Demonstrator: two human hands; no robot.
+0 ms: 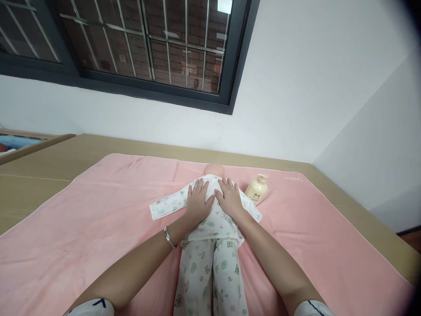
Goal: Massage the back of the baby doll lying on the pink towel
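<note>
A baby doll (214, 170) lies lengthwise in front of me, its round head at the far end. It is dressed in a white long-sleeved top (213, 226) and matching trousers (194, 276), both with small green and brown prints. My left hand (198, 202) rests flat on the left of the upper top, fingers spread. On the right of it lies my right hand (229, 198), also flat with fingers apart. The two thumbs nearly meet in the middle. One sleeve (167, 205) stretches out to the left; the other is partly behind my right forearm.
A cream pump bottle (257, 188) leans or lies beside the doll's right-hand sleeve. Beneath everything spreads a pink blanket (108, 224) on a wooden surface (42, 184). A white wall (289, 79) with a dark-framed, barred window (148, 44) stands behind.
</note>
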